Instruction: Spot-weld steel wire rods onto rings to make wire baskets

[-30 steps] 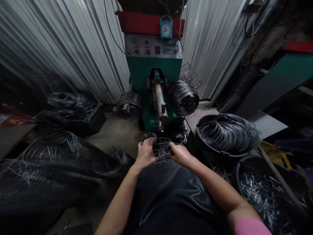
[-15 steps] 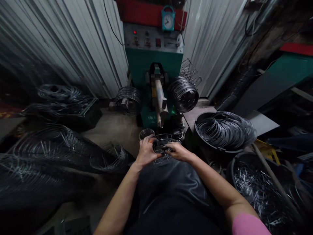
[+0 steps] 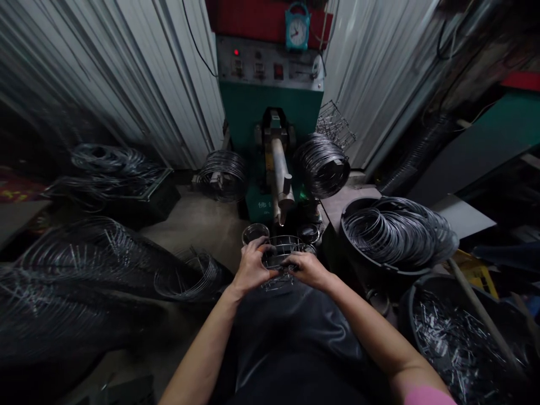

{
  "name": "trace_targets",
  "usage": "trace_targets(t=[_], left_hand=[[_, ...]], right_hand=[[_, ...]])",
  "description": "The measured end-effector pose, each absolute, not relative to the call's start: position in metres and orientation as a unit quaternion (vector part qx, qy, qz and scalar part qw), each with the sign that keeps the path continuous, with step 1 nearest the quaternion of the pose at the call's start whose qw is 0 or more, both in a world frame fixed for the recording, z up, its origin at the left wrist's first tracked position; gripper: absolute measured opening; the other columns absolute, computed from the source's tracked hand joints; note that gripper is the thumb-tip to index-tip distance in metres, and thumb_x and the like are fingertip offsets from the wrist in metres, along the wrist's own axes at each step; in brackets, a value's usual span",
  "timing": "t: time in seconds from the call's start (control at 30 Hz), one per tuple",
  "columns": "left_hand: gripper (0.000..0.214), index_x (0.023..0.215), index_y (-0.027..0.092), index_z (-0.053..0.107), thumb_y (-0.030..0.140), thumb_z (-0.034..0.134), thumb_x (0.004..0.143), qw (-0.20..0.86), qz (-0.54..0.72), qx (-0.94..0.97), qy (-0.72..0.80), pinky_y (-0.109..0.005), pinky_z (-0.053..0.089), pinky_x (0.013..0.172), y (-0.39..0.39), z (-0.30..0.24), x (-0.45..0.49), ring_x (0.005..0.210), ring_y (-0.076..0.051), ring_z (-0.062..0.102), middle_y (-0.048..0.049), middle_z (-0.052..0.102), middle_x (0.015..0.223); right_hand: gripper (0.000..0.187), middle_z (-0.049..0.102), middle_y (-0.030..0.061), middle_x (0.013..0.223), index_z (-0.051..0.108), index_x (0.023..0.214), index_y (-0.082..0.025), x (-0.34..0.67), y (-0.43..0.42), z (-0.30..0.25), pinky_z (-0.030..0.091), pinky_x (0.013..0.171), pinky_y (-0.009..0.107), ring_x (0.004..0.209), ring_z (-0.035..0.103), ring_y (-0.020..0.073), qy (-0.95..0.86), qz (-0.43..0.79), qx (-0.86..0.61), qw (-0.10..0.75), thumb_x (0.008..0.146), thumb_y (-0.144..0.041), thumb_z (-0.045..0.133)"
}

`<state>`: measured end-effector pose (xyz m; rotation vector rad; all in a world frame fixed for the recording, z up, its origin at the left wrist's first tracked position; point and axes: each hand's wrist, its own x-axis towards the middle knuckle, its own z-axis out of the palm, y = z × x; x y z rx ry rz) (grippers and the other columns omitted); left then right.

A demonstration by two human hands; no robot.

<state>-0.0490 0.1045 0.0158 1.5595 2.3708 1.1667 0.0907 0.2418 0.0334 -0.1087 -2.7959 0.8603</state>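
Between my hands is a round wire basket frame (image 3: 287, 243), its rings and short uprights showing above the dark apron (image 3: 291, 320). My left hand (image 3: 253, 264) is closed on its left side, thumb and fingers bent around the wire. At the right, my right hand (image 3: 310, 269) pinches the frame near its front ring; the fingertips look dark, and I cannot tell whether a small piece is also between them. Just beyond the frame, the welding machine's arm (image 3: 280, 169) points down with its tip above the far rim. A small round container (image 3: 255, 232) stands beyond my left hand.
Wire coils (image 3: 323, 166) flank the green machine (image 3: 236, 107). To the right stand a tub of wire rings (image 3: 379, 230) and a bin of short metal pieces (image 3: 442, 332). Bundled wire hoops (image 3: 97, 253) lie left. A blue clock (image 3: 297, 31) hangs above.
The view has shifted slightly, so the surroundings sit a little further right. Both hands keep hold of the wire frame, which appears slightly tilted compared with before.
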Motion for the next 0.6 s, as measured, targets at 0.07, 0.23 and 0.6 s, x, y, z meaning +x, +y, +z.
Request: trace_targets(t=[0.07,0.23,0.6], left_hand=[[0.054,0.097,0.021,0.062,0.03,0.081,0.048,0.039,0.382,0.515,0.767,-0.048,0.034,0.099,0.107,0.015,-0.053,0.118,-0.032,0.045,-0.0113,0.05,0.127],[0.055,0.098,0.022,0.062,0.026,0.08,0.047,0.052,0.4,0.523,0.751,-0.049,0.032,0.101,0.116,0.01,-0.064,0.119,-0.032,0.045,-0.0105,0.05,0.127],[0.056,0.101,0.022,0.062,0.027,0.081,0.048,0.071,0.443,0.503,0.739,-0.046,0.032,0.103,0.141,0.007,-0.092,0.121,-0.029,0.044,-0.0108,0.05,0.128]], right_hand=[[0.017,0.069,0.0045,0.086,0.068,0.093,-0.019,0.088,0.244,0.031,0.047,0.07,0.023,0.081,0.064,0.0157,-0.947,0.297,-0.036,0.114,0.077,-0.015,0.063],[0.018,0.069,0.0034,0.084,0.069,0.09,-0.02,0.079,0.253,0.031,0.047,0.068,0.022,0.078,0.065,0.015,-0.945,0.301,-0.042,0.121,0.075,-0.012,0.063],[0.015,0.07,0.0037,0.086,0.069,0.088,-0.02,0.051,0.274,0.041,0.046,0.068,0.021,0.079,0.065,0.0155,-0.96,0.248,-0.057,0.118,0.074,-0.015,0.066]])
